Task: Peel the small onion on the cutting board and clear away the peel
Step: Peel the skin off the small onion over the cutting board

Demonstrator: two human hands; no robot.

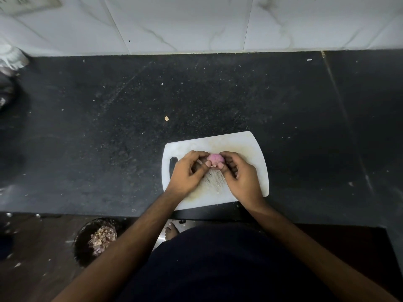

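Note:
A small pink-purple onion (214,159) sits between my two hands, just above the middle of the white cutting board (246,147). My left hand (187,171) pinches it from the left with thumb and fingertips. My right hand (238,173) grips it from the right. A pale flap of peel (214,166) hangs at the onion's near side between my thumbs. The underside of the onion is hidden by my fingers.
The board lies on a dark stone counter (130,127) speckled with crumbs; one scrap of peel (166,118) lies behind it. A white tiled wall (196,22) backs the counter. On the floor at lower left stands a dark bin (87,240) holding onion peels. A bare foot (171,231) shows below the counter edge.

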